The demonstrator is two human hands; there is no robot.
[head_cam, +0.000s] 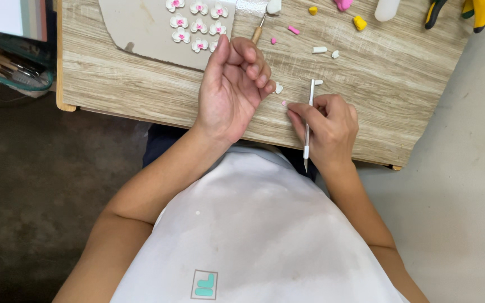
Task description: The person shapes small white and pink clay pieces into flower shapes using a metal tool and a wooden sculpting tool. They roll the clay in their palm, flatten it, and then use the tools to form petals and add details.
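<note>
My left hand (232,90) is raised palm up over the wooden table (141,84), fingers curled loosely, with nothing visible in it. My right hand (326,130) holds a thin white modelling tool (309,120) that runs through the fist. Its fingertips touch a tiny pink clay ball (284,103) on the table. A small white clay petal (279,88) lies just beside my left fingers. Several white clay flowers with pink centres (197,25) sit on a grey mat (136,28) beyond my left hand.
Bits of pink clay (293,30), white clay (319,50) and yellow clay (359,23) lie at the far side. A wooden-handled tool (258,32), a white bottle (387,8) and yellow-handled pliers (478,11) are at the back. A bin of sticks (12,70) stands left.
</note>
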